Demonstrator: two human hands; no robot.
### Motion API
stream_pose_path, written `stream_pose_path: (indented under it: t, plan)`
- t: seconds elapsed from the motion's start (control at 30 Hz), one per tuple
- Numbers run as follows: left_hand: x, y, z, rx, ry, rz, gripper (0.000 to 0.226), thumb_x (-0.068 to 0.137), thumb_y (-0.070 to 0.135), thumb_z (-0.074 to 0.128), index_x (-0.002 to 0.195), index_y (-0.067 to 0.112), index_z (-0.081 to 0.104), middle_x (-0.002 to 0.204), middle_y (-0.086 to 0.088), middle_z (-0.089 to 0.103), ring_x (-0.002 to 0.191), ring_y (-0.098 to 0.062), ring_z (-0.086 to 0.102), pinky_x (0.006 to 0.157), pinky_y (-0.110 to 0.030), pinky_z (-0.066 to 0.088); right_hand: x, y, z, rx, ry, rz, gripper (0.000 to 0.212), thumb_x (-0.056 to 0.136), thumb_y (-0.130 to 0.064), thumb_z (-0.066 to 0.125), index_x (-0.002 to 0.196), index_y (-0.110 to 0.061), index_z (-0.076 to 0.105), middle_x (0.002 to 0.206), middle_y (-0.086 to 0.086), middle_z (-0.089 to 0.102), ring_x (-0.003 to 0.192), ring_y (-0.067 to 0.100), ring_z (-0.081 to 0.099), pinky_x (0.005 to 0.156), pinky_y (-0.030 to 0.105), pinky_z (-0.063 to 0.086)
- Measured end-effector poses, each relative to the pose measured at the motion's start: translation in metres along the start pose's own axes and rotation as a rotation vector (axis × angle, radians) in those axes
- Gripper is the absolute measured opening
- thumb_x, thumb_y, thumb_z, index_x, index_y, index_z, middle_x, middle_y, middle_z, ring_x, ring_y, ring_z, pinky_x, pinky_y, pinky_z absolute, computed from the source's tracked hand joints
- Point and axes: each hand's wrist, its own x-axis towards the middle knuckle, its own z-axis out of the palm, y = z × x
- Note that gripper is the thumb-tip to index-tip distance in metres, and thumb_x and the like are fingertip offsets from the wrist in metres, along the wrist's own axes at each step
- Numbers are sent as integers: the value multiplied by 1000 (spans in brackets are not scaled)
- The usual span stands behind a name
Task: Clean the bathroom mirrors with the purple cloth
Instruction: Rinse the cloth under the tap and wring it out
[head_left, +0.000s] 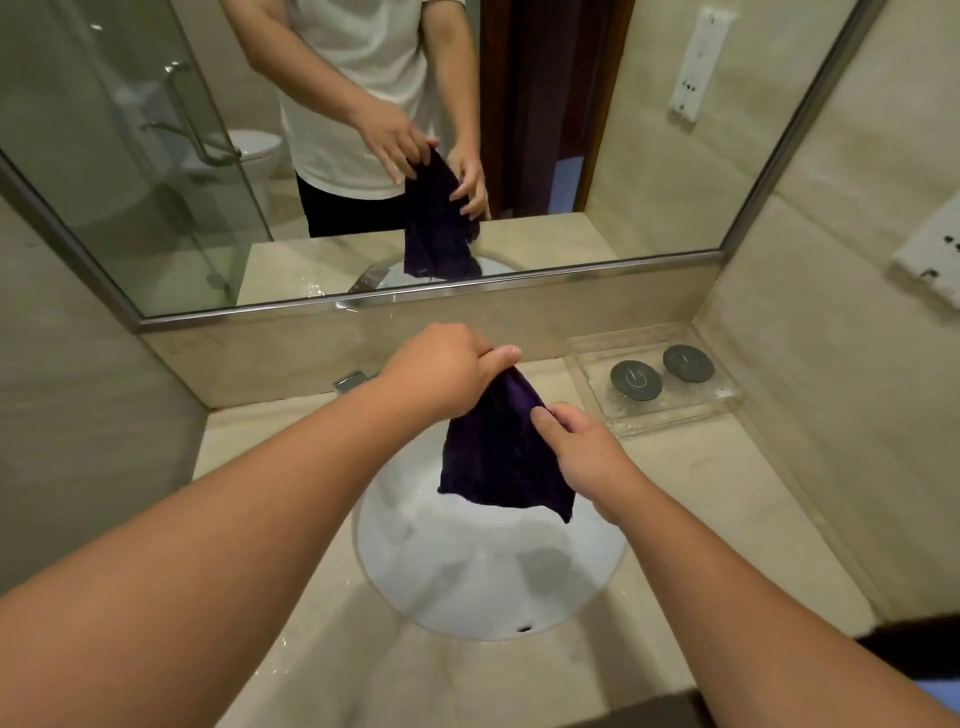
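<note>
Purple and bunched, the cloth (498, 457) hangs from your left hand (441, 369). That hand's fingers are curled in a fist round the cloth's top end, with the thumb laid across the gathered fabric. Your right hand (582, 452) sits lower and just to the right. It pinches the cloth's right edge, and one finger lies straight against the fabric. Between the two hands the cloth is drawn on a slant, and its lower hem falls loose.

Below the hem is the white basin (467, 582), so you hold the cloth over the bowl. Whether the hem touches the porcelain cannot be told. The basin is sunk into a beige stone counter (727, 530). A chrome tap (353, 382) shows just behind your left wrist, mostly hidden by your arm.

In the back right corner of the counter stands a clear tray (670, 421). Two dark round discs (635, 381) lie side by side in it, near each other but apart.

Above the back ledge the mirror (649, 171) fills the wall inside a metal frame (519, 283). It reflects your two hands on the cloth, a white shirt, a glass shower screen and a toilet. The cloth is well apart from the glass. A white fitting (930, 265) is fixed to the right wall.
</note>
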Motion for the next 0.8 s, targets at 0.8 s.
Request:
stream_pose_path:
  t: [0.8]
  plan:
    - [-14, 38, -58, -64, -127, 311, 48, 85, 12, 64, 118, 47, 66, 119, 15, 56, 109, -11, 56, 89, -28, 52, -3, -4, 78, 116, -95, 148, 27, 71, -20, 79, 95, -21, 67, 81, -2, 75, 71, 12, 71, 62, 26, 59]
